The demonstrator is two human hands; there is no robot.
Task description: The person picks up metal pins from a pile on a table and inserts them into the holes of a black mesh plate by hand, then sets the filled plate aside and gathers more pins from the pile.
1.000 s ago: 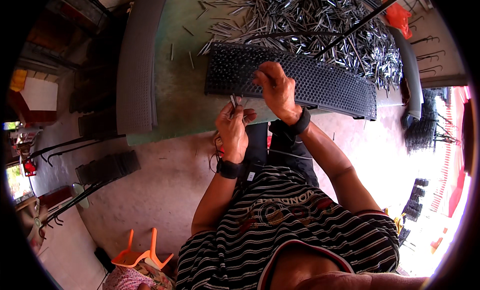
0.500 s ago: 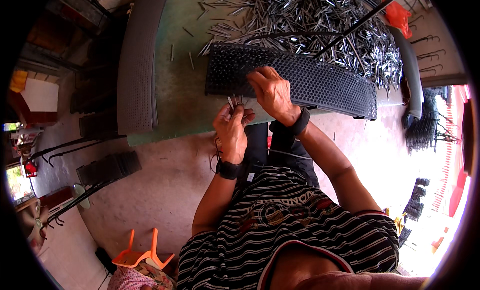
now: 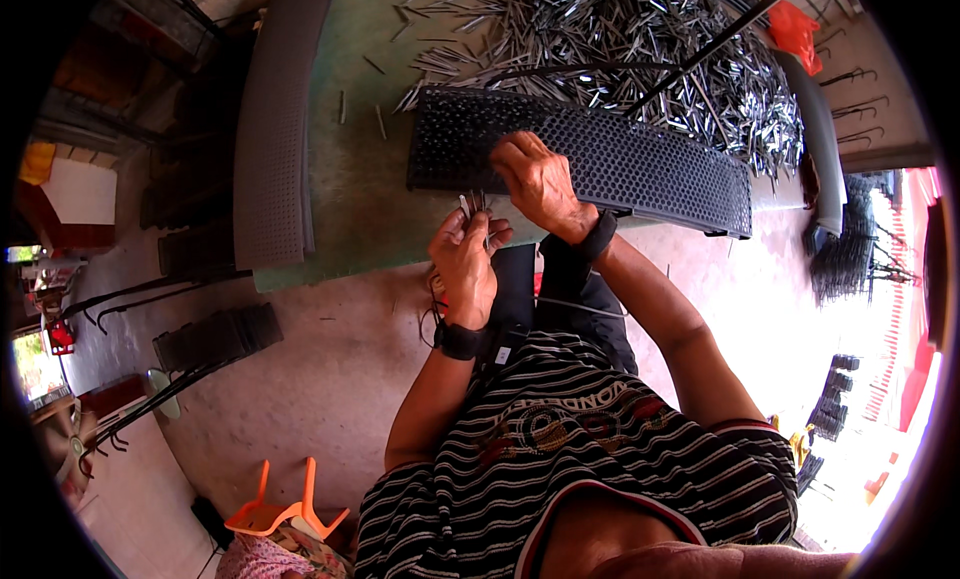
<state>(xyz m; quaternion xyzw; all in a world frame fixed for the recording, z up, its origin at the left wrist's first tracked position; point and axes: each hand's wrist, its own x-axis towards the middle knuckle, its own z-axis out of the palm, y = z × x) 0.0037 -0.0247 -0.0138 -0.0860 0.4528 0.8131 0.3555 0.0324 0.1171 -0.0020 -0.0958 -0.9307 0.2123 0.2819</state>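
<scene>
A long black perforated tray point(image 3: 660, 164) with rows of round holes lies across the table's near edge. Over its left part is my right hand point(image 3: 543, 189), fingertips pinched together against the holes; whatever they hold is hidden. Just below the tray's front edge, my left hand point(image 3: 466, 269) is closed around a few thin metal strips point(image 3: 464, 207), their ends sticking up between thumb and fingers. Behind the tray spreads a large heap of similar shiny metal strips point(image 3: 640, 39).
Stacked grey perforated sheets point(image 3: 275, 149) line the left side of the green tabletop point(image 3: 355, 199), where several loose strips lie. A dark rod point(image 3: 720, 47) slants over the heap. An orange-red bag point(image 3: 795, 31) is at the far right. An orange chair point(image 3: 262, 517) stands behind at lower left.
Both hands stay almost in place. The right hand has shifted very slightly left at the tray, and the tray has slid a touch left. The left hand still grips the strips.
</scene>
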